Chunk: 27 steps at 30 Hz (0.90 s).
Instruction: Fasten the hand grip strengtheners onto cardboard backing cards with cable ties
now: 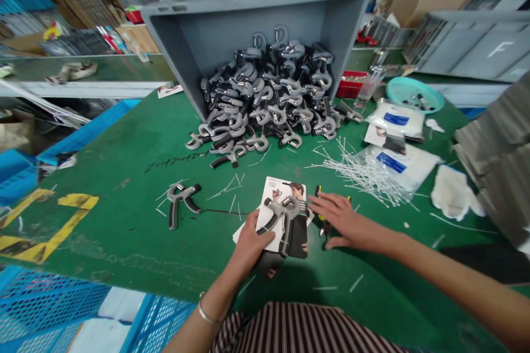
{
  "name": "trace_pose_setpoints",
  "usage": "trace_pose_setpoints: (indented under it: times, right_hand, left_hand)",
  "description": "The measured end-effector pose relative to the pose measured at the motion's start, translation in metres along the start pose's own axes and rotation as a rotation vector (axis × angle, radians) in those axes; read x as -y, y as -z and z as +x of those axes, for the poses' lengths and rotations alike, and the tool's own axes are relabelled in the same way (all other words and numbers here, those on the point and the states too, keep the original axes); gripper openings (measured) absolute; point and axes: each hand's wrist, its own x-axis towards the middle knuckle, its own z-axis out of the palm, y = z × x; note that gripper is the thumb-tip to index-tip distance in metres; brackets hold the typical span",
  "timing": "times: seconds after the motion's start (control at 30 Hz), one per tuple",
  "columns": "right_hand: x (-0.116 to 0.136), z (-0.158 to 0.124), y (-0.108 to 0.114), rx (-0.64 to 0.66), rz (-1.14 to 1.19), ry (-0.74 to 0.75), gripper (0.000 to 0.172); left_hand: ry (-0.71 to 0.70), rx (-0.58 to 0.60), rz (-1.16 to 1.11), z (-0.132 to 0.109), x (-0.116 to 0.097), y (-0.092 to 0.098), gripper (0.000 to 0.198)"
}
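My left hand (252,240) pinches the lower left edge of a printed card (267,190), fingers closed around it. On the card lies a grey and black hand grip strengthener (286,220), its handles pointing down towards me. More cards show beneath. My right hand (339,218) is spread with fingers stretched out, just right of the card. It covers much of a pair of yellow and black cutting pliers (318,193); whether it touches them I cannot tell. Another hand grip strengthener (181,201) lies alone on the green table, further left.
A large grey crate (256,3) tipped on its side spills many hand grip strengtheners (265,94). White cable ties (364,174) lie in a pile at the right, near plastic bags (408,168), a white glove (451,193) and a turquoise dish (408,88). Blue baskets (49,303) stand below left.
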Motion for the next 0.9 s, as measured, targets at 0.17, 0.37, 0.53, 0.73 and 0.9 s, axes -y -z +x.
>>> trace_pose_setpoints:
  times: [0.17, 0.37, 0.53, 0.73, 0.9]
  right_hand:
    - [-0.075, 0.012, 0.022, 0.253, -0.269, 0.155, 0.113]
    - [-0.077, 0.029, 0.022, 0.145, -0.471, 0.209, 0.061]
    - [-0.050, 0.008, 0.002, 0.065, -0.514, -0.056, 0.043]
    - [-0.026, -0.020, -0.009, 0.013, -0.396, -0.331, 0.053]
    - [-0.012, -0.035, 0.018, 0.016, 0.388, -0.471, 0.043]
  left_hand:
    - [0.145, 0.129, -0.257, 0.003, -0.003, 0.003, 0.065]
    - [0.234, 0.294, -0.283, 0.018, -0.012, -0.005, 0.043]
    - [0.194, 0.240, -0.318, 0.020, -0.012, -0.010, 0.044]
    - [0.108, 0.134, -0.243, 0.017, 0.000, -0.006, 0.043]
    - [-0.052, 0.052, -0.059, 0.010, 0.001, -0.001, 0.037]
